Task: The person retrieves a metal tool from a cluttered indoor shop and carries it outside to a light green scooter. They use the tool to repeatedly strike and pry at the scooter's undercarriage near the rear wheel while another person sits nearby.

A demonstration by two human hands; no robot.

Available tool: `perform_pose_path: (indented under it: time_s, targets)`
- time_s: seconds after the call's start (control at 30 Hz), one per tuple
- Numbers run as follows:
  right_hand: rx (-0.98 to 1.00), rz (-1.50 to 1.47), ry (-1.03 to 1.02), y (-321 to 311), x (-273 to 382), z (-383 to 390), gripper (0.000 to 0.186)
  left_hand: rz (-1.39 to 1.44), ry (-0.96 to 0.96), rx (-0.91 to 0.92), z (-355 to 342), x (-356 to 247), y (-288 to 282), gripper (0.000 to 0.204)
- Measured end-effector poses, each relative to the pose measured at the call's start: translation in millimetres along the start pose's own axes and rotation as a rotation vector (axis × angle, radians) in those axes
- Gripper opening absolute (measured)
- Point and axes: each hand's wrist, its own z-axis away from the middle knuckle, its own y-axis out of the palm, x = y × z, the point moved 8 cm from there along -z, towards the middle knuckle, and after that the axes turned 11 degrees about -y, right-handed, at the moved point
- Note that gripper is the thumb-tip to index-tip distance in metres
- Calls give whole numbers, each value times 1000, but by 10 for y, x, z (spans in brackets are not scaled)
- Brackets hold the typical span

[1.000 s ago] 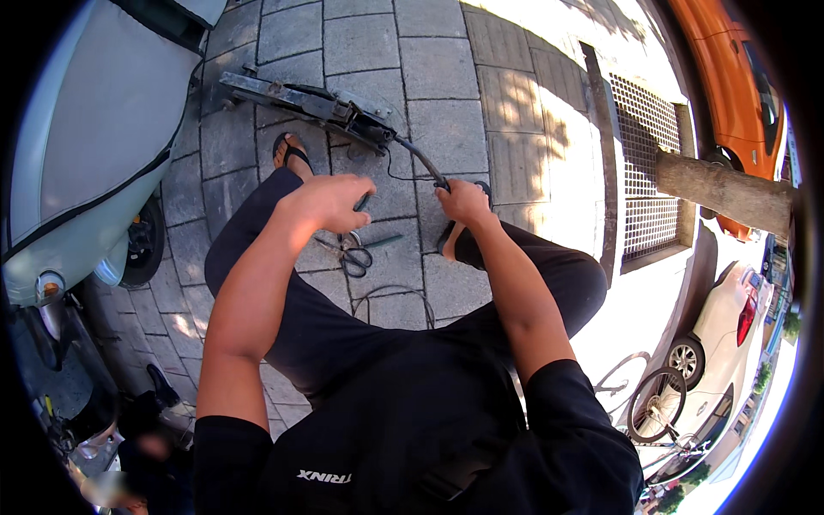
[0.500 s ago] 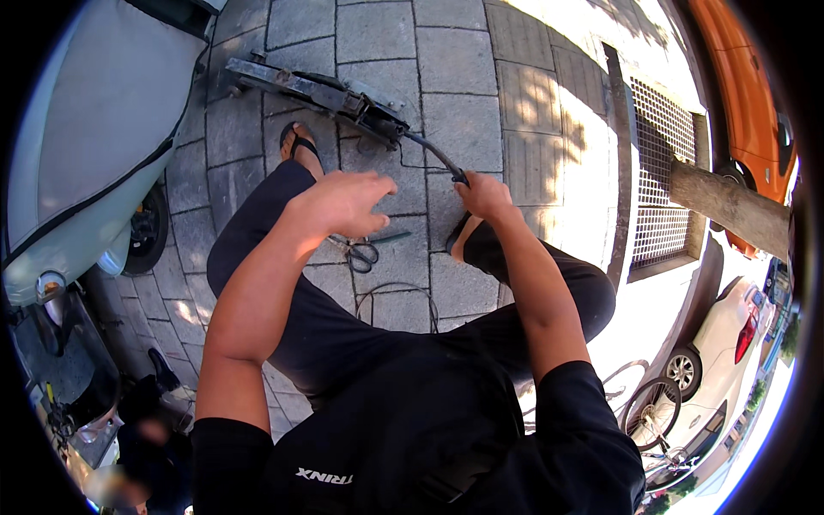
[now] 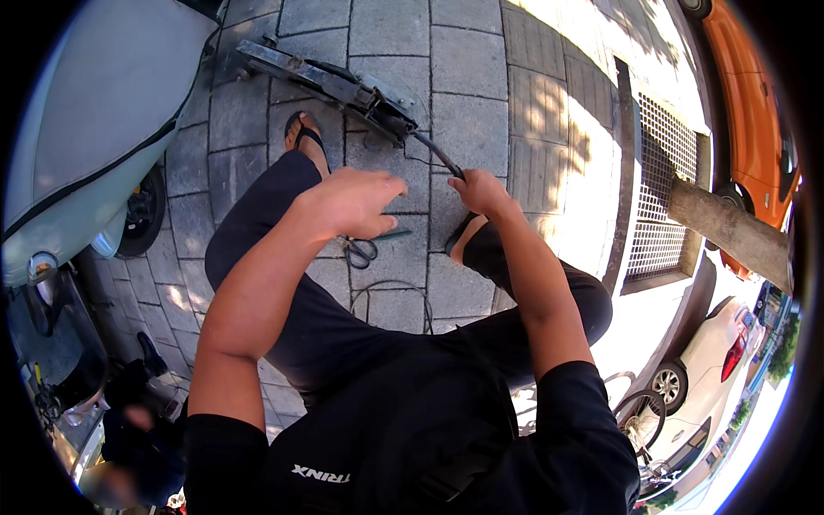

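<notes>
My right hand (image 3: 481,190) grips the end of a black hose or handle (image 3: 436,151) running from a grimy dark metal assembly (image 3: 330,84) lying on the paving. My left hand (image 3: 360,202) hangs open above the ground, fingers bent and apart, to the left of my right hand. Partly hidden beneath it lie black-handled scissors (image 3: 359,252) and a narrow teal tool (image 3: 395,233). A loop of thin cable (image 3: 390,283) rests between my legs.
A pale scooter or covered vehicle (image 3: 94,120) stands at my left, with a person (image 3: 142,438) at lower left. To my right are a metal grate (image 3: 657,249), tree trunk (image 3: 730,225), orange car (image 3: 747,94), white car (image 3: 712,369) and bicycle (image 3: 644,429).
Both hands have moved slightly up and right in the picture. My left hand's fingers look more spread than a second ago. My right hand has kept its grip on the hose or handle.
</notes>
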Motion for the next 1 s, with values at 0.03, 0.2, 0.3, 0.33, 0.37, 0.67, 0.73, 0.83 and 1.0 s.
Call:
perform_pose_path:
  time_s: [0.03,0.2,0.3,0.33,0.37,0.67,0.73,0.83,1.0]
  targets:
    - [27,5,-7,-56,-10,-45,50,-2,4,2,1,-9,-4,55]
    - [43,106,54,-232,42,187,53,-14,-23,-14,27,34,-27,55]
    - [-65,116,113,-304,-285,356,52,-7,4,-22,34,30,-36,55]
    - [-140,82,156,-312,-356,352,51,-5,9,-20,45,36,-37,55]
    - [-215,49,199,-338,-426,311,50,-4,13,-19,47,33,-30,55]
    - [-166,31,49,-103,-95,-345,48,-38,-47,38,-9,8,-20,54]
    - [-233,-77,149,-133,-127,-319,49,-44,-44,27,5,29,0,53]
    - [-341,-148,232,-141,-198,-279,51,-41,-41,40,7,7,-5,52]
    - [-182,-287,180,0,-148,-71,50,-39,-39,52,29,48,17,51]
